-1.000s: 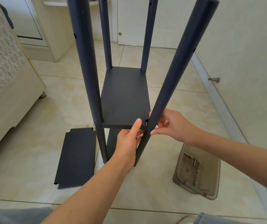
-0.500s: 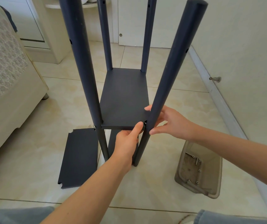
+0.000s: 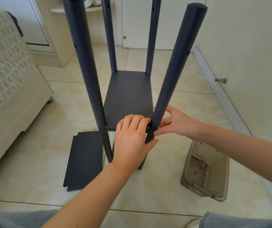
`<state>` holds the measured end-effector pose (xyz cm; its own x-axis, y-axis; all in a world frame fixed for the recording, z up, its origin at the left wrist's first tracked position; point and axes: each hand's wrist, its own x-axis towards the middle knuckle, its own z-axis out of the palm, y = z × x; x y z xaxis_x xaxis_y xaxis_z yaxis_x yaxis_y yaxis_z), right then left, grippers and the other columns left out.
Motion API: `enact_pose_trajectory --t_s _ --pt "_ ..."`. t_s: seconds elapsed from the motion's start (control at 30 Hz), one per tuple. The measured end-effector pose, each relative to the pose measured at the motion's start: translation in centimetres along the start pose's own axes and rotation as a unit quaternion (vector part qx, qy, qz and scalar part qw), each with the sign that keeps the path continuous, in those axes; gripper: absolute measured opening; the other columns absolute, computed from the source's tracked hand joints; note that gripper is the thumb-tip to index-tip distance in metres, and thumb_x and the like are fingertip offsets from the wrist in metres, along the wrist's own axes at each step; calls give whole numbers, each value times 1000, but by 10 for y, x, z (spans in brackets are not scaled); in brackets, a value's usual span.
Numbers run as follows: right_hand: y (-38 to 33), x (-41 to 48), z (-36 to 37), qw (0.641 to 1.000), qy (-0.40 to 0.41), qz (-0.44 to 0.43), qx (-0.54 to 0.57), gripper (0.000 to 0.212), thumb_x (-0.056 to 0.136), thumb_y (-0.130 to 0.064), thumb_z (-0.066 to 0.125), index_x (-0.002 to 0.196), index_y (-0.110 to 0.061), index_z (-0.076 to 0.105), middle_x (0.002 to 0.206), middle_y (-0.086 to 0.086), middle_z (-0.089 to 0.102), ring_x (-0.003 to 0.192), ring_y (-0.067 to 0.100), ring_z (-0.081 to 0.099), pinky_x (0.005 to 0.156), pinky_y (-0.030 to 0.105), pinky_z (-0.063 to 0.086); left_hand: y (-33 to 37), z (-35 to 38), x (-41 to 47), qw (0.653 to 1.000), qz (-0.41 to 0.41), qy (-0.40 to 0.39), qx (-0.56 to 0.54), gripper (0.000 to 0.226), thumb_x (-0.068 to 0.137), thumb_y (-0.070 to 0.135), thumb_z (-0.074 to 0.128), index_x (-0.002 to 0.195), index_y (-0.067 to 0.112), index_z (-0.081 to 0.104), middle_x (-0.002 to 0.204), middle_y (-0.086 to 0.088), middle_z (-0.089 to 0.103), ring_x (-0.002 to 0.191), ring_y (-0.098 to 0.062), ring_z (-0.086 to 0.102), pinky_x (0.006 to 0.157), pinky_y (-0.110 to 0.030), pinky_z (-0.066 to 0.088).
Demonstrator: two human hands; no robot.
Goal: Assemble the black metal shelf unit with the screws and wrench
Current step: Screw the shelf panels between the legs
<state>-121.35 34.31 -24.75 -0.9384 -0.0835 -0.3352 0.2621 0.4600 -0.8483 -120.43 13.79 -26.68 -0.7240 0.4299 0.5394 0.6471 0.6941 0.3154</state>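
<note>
The black shelf unit stands upright on the tile floor, several round poles rising around one mounted shelf panel [image 3: 128, 96]. My left hand [image 3: 132, 140] lies over the panel's near right corner, fingers curled on its top and thumb against the near right pole [image 3: 173, 76] below it. From the right, my right hand [image 3: 173, 120] holds that same pole at shelf height, fingers behind it and thumb in front. A loose black shelf panel [image 3: 84, 160] lies flat on the floor to the left. Screws [image 3: 205, 168] lie in a beige tray [image 3: 220, 193] at the right.
A cream bed frame with a lace cover [image 3: 8, 76] fills the left side. A white wall and baseboard [image 3: 227, 102] run along the right, with a doorstop [image 3: 221, 80] on it. White cabinets [image 3: 140, 27] stand behind. My knees in jeans [image 3: 240, 219] show at the bottom edge.
My left hand turned over from gripping the shelf's front edge from below to lying on top of its corner. My right hand stays on the pole. The view tilted slightly.
</note>
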Motion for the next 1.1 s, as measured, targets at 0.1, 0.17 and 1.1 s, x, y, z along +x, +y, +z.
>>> enact_pose_trajectory --t_s 0.1,0.17,1.1 --pt "-3 -1 -1 1000 -8 8 7 72 69 -31 87 127 -36 45 99 -9 76 94 8 71 74 20 57 7 2 14 1000 -13 -10 -16 50 65 46 90 97 13 70 96 -1 68 99 -27 62 101 -46 46" --pt "-5 -3 -6 999 -31 22 17 71 65 -41 85 127 -34 50 105 -8 75 99 10 70 81 24 58 5 4 20 999 -18 -11 -34 43 71 47 86 92 13 70 89 -1 67 95 -26 62 105 -45 43" --pt "-26 -2 15 986 -24 108 126 29 102 -17 47 128 -6 52 128 19 61 118 37 60 100 50 50 -11 7 14 997 -16 -81 -1 65 88 60 58 136 16 62 144 -3 58 141 -29 45 121 -47 22"
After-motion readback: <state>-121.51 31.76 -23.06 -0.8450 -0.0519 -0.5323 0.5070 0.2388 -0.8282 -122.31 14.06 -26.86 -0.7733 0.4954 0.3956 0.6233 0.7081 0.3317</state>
